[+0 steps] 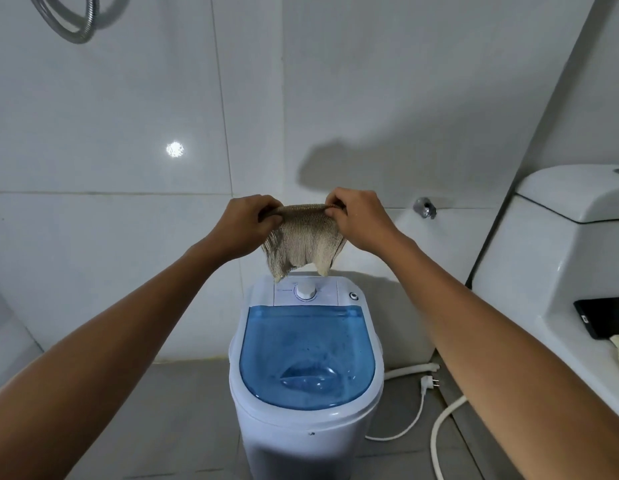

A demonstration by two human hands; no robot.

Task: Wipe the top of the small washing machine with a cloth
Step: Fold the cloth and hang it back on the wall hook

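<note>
Left hand (247, 225) pinching 1 top corner of cloth (303, 242), fingers closed on it. Cloth hanging above washer (306, 355), lowest tips just over the dial (305, 291). Right hand (361, 218) pinching the other corner. Soft, light, floppy; best bunched in 1 palm. Open floor left of washer; toilet (557, 244) close on right.

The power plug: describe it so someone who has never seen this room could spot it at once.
Start at the small washing machine with the blue see-through lid standing on the grey floor against the tiled wall. Look at the floor just to its right, between it and the white toilet. The power plug lies there unplugged, a white two-pin head on a thin cord, unlike the thicker white hose beside it.
</note>
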